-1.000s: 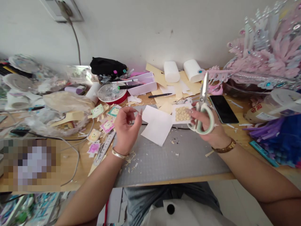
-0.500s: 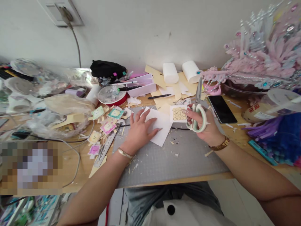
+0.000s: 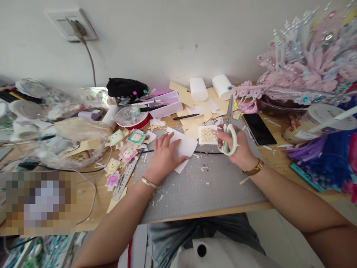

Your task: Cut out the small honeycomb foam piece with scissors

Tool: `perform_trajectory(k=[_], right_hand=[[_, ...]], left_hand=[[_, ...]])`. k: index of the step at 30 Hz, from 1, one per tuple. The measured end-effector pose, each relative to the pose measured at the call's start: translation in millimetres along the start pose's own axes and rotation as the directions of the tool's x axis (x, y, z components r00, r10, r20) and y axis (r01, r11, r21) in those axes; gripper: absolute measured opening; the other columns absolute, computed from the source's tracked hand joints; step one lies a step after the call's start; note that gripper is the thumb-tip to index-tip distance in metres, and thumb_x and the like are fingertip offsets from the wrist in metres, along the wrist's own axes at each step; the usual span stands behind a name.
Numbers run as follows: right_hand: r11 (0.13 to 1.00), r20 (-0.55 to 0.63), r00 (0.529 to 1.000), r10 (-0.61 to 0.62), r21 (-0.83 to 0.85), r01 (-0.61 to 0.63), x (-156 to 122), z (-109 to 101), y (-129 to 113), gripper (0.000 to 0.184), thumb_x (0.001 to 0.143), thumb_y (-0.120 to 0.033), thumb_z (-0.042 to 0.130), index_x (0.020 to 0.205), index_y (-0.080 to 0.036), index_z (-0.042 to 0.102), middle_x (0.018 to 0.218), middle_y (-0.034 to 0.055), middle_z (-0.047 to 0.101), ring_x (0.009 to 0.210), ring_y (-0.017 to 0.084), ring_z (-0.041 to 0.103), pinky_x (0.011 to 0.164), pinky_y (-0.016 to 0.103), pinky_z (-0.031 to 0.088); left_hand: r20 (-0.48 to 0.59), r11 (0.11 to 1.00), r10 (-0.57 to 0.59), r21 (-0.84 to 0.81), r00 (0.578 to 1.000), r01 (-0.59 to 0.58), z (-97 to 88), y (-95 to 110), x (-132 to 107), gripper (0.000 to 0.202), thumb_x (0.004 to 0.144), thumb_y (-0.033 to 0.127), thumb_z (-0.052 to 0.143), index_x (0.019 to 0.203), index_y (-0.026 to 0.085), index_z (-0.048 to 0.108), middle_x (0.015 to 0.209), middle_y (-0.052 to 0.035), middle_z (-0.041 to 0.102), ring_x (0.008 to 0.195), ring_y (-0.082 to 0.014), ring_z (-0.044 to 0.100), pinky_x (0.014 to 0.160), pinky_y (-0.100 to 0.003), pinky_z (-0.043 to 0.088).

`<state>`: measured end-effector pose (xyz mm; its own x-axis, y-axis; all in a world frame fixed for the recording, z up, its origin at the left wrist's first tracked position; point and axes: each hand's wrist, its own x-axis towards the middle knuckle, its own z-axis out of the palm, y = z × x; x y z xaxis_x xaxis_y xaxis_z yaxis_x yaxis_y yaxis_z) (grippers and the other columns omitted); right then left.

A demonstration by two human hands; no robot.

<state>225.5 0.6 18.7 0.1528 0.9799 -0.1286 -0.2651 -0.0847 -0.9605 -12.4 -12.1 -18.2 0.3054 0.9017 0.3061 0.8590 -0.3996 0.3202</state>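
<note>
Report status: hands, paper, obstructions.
Left hand flat on white paper. Right hand holds scissors, blades up. Scraps litter grey mat.

Both forearms are bare to the elbow. A slim, pale metal bangle (image 3: 148,182) circles the wrist of the left hand (image 3: 164,158). A broader gold link bracelet (image 3: 253,168) sits at the wrist of the right hand (image 3: 237,152). Lower down are grey-blue trousers (image 3: 178,230) and a white garment (image 3: 223,255) with a round black button (image 3: 201,250).

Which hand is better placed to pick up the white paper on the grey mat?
Left, probably: the left hand lies flat on the white paper, while the right hand holds the scissors off to its side.
</note>
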Motion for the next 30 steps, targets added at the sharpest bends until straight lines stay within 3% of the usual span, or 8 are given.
perform_trajectory(k=[6,10,14,17,22,25,27,30], right_hand=[[1.0,0.014,1.0,0.021,0.003,-0.021,-1.8,1.6,1.9,0.045,0.047,-0.032,0.088,0.077,-0.02,0.058,0.066,-0.0073,0.056,0.045,0.005,0.047,0.039,0.02,0.038],[1.0,0.031,0.999,0.026,-0.011,-0.025,-3.6,2.2,3.2,0.044,0.047,-0.035,0.088,0.073,-0.02,0.057,0.062,-0.0075,0.055,0.045,0.005,0.046,0.037,0.02,0.038],[1.0,0.039,0.999,0.019,-0.012,-0.018,-4.3,2.3,4.3,0.043,0.049,-0.032,0.087,0.077,-0.02,0.058,0.06,-0.0081,0.054,0.044,0.006,0.046,0.037,0.02,0.038],[1.0,0.043,0.999,0.021,-0.013,-0.02,-3.9,2.4,5.7,0.04,0.052,-0.033,0.085,0.079,-0.02,0.058,0.06,-0.0082,0.054,0.043,0.006,0.046,0.038,0.021,0.037],[1.0,0.046,0.999,0.021,-0.009,-0.02,-5.5,4.1,7.8,0.043,0.049,-0.032,0.087,0.079,-0.02,0.058,0.063,-0.0069,0.057,0.043,0.006,0.047,0.038,0.021,0.038],[1.0,0.076,0.997,0.025,0.009,-0.026,-10.6,7.1,9.6,0.045,0.049,-0.033,0.088,0.079,-0.02,0.057,0.064,-0.0069,0.057,0.044,0.006,0.046,0.037,0.021,0.038],[0.998,0.109,0.993,0.052,0.017,-0.054,-15.7,9.8,11.7,0.044,0.049,-0.033,0.087,0.079,-0.021,0.057,0.064,-0.0072,0.056,0.044,0.006,0.047,0.038,0.021,0.039],[0.992,0.146,0.982,0.122,0.01,-0.125,-24.2,14.3,15.7,0.043,0.05,-0.033,0.086,0.08,-0.021,0.058,0.061,-0.0076,0.056,0.043,0.007,0.047,0.037,0.021,0.04]], left_hand=[[-0.074,0.987,-0.026,-0.162,0.997,0.013,1.5,-15.3,4.1,0.008,0.077,0.024,0.07,0.085,0.022,0.073,0.114,-0.0097,0.066,0.113,-0.0281,0.055,0.101,-0.051,0.042],[-0.238,0.977,-0.07,-0.213,0.969,0.018,-8.4,-23.6,7.8,0.009,0.082,0.026,0.064,0.082,0.022,0.072,0.099,-0.0069,0.068,0.099,-0.0234,0.06,0.093,-0.046,0.047],[-0.574,0.992,-0.115,-0.112,0.81,0.062,-23.1,-25.4,5.4,0.008,0.084,0.029,0.064,0.086,0.027,0.072,0.101,-0.0072,0.066,0.107,-0.0267,0.055,0.1,-0.053,0.04],[-0.653,0.995,-0.081,-0.015,0.753,0.094,-29.5,-30.6,4.8,0.01,0.083,0.031,0.066,0.09,0.03,0.073,0.113,-0.0096,0.063,0.122,-0.0322,0.043,0.106,-0.06,0.029],[-0.473,0.991,-0.125,-0.019,0.872,0.131,-32.1,-27.0,7.4,0.03,0.085,0.045,0.062,0.109,0.028,0.069,0.132,-0.0048,0.053,0.139,-0.0373,0.026,0.11,-0.062,0.017],[-0.418,0.987,-0.128,-0.145,0.899,0.073,-33.6,-5.0,2.9,0.038,0.081,0.049,0.065,0.111,0.025,0.067,0.125,-0.0089,0.06,0.133,-0.0341,0.038,0.109,-0.055,0.027],[-0.261,0.946,-0.102,-0.323,0.96,0.013,-31.0,12.8,-2.1,0.04,0.081,0.049,0.064,0.111,0.022,0.066,0.108,-0.0095,0.067,0.113,-0.0287,0.056,0.102,-0.049,0.04],[0.071,0.726,-0.172,-0.665,0.982,0.176,-19.9,33.3,-7.5,0.046,0.081,0.051,0.064,0.113,0.017,0.062,0.094,-0.0086,0.071,0.087,-0.0218,0.066,0.085,-0.038,0.052]])
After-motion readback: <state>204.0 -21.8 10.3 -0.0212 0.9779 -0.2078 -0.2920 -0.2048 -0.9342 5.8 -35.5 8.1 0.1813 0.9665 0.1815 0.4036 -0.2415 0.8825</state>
